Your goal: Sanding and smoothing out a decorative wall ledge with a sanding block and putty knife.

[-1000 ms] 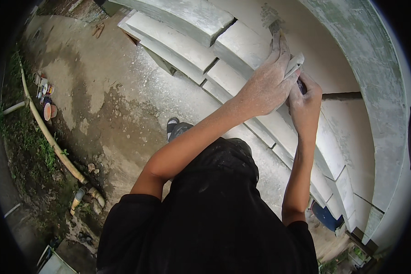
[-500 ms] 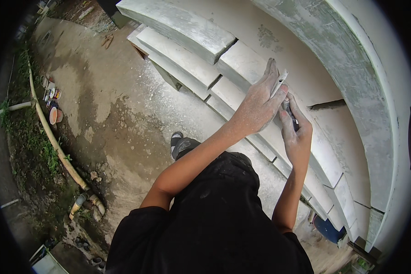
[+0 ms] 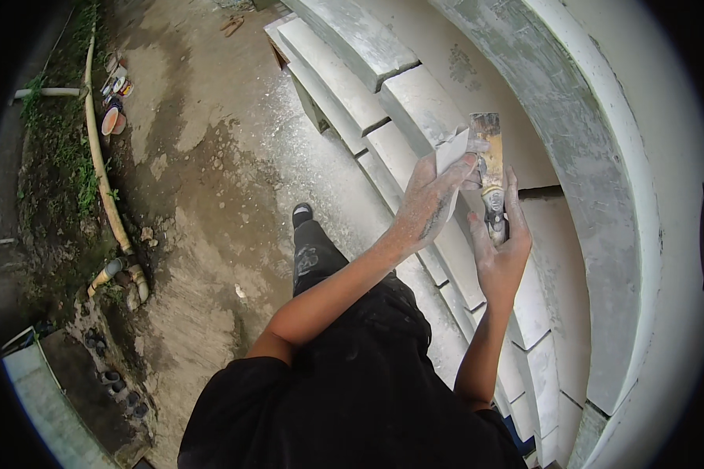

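Putty knife (image 3: 489, 176) sits upright in front of the grey stepped wall mouldings (image 3: 414, 109), gripped by the handle in the right hand (image 3: 499, 250), while the left hand (image 3: 430, 203) is closed on a white folded scrap (image 3: 452, 150) pressed against the blade's left edge. Risk as I see it: thin edge right by the left fingers, so a slip in the wipe could nick them, or dried filler could flake down onto the dirt ground (image 3: 203, 180). Blade looks worn, rust-brown and crusted, handle smeared with pale filler.
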A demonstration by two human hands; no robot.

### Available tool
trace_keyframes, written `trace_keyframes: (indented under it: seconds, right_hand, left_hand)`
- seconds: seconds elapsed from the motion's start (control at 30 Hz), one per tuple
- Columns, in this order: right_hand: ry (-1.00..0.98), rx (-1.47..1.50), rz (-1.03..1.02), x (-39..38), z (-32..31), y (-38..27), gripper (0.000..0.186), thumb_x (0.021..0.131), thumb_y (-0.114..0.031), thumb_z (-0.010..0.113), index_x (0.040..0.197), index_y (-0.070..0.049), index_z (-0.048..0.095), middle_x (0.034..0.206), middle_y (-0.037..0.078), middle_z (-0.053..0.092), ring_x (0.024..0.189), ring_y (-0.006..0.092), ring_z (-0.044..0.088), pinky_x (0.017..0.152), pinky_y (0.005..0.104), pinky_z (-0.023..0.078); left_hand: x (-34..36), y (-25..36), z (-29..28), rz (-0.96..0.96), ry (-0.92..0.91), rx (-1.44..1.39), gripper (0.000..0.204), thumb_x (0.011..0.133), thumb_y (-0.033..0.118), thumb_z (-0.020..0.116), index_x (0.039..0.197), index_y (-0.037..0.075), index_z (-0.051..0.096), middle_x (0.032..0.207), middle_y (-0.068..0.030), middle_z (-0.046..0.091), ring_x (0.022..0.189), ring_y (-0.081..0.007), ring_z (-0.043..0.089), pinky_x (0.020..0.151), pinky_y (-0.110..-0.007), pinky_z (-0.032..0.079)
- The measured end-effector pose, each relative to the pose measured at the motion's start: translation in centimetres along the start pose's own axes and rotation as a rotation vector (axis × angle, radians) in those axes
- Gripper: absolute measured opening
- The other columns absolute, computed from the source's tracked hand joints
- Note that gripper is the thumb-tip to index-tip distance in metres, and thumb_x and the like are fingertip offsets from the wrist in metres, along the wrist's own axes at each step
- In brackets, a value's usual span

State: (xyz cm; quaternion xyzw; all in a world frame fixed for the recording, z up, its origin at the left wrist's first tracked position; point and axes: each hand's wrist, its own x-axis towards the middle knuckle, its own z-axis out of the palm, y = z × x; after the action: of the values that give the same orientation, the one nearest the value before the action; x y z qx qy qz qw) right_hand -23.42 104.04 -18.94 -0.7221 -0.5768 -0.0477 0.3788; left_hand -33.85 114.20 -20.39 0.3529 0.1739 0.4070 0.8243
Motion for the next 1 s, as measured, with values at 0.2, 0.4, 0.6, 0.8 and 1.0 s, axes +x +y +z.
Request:
trace_keyframes:
  seconds: [0.2, 0.4, 0.6, 0.8, 1.0]
  right_hand:
    - [-0.227, 0.778, 0.645, 1.2, -0.2, -3.5, 0.068, 0.094, -0.011, 0.06, 0.153, 0.002, 0.029, 0.078, 0.004, 0.057, 0.05, 0.0062, 0.048, 0.041, 0.0215, 0.037]
    - [-0.086, 0.58, 0.77, 2.0, 1.3, -4.6, 0.059, 0.096, -0.017, 0.056, 0.149, 0.003, 0.039, 0.07, 0.0, 0.051, 0.047, 0.0043, 0.042, 0.038, 0.0209, 0.031]
    - [0.067, 0.538, 0.713, 4.4, 3.1, -4.1, 0.042, 0.098, -0.021, 0.055, 0.134, 0.0, 0.057, 0.062, -0.004, 0.044, 0.047, 0.0036, 0.037, 0.038, 0.0223, 0.028]
    - [0.05, 0.699, 0.805, 5.0, 3.0, -1.7, 0.047, 0.099, -0.021, 0.051, 0.14, 0.002, 0.05, 0.064, -0.004, 0.048, 0.043, 0.0019, 0.035, 0.035, 0.0199, 0.024]
    - [0.193, 0.682, 0.824, 5.8, 3.2, -2.0, 0.041, 0.1, -0.023, 0.053, 0.131, 0.004, 0.056, 0.055, -0.005, 0.045, 0.037, 0.0014, 0.029, 0.032, 0.0202, 0.022]
  left_hand:
    - [0.5, 2.2, -1.8, -0.049, -0.036, -0.149, 0.037, 0.1, 0.028, 0.055, 0.125, 0.001, 0.059, 0.114, -0.0065, 0.062, 0.101, -0.0117, 0.06, 0.091, -0.027, 0.047]
    - [3.3, 1.6, -4.2, 0.172, -0.21, 0.437, 0.049, 0.099, 0.027, 0.053, 0.137, -0.004, 0.05, 0.14, -0.0214, 0.047, 0.131, -0.0307, 0.046, 0.111, -0.039, 0.035]
    - [5.8, 0.9, -2.3, 0.218, -0.384, 0.583, 0.057, 0.099, 0.025, 0.05, 0.144, -0.008, 0.038, 0.154, -0.0334, 0.024, 0.143, -0.0482, 0.025, 0.117, -0.047, 0.025]
    - [7.0, -0.4, -1.2, 0.168, -0.432, 0.699, 0.058, 0.1, 0.024, 0.047, 0.146, -0.009, 0.031, 0.149, -0.0384, 0.025, 0.139, -0.0535, 0.026, 0.115, -0.049, 0.029]
    - [7.5, -1.2, -0.1, 0.366, -0.34, 0.861, 0.066, 0.102, 0.029, 0.046, 0.148, -0.012, 0.022, 0.148, -0.0359, 0.032, 0.137, -0.0517, 0.035, 0.112, -0.051, 0.032]
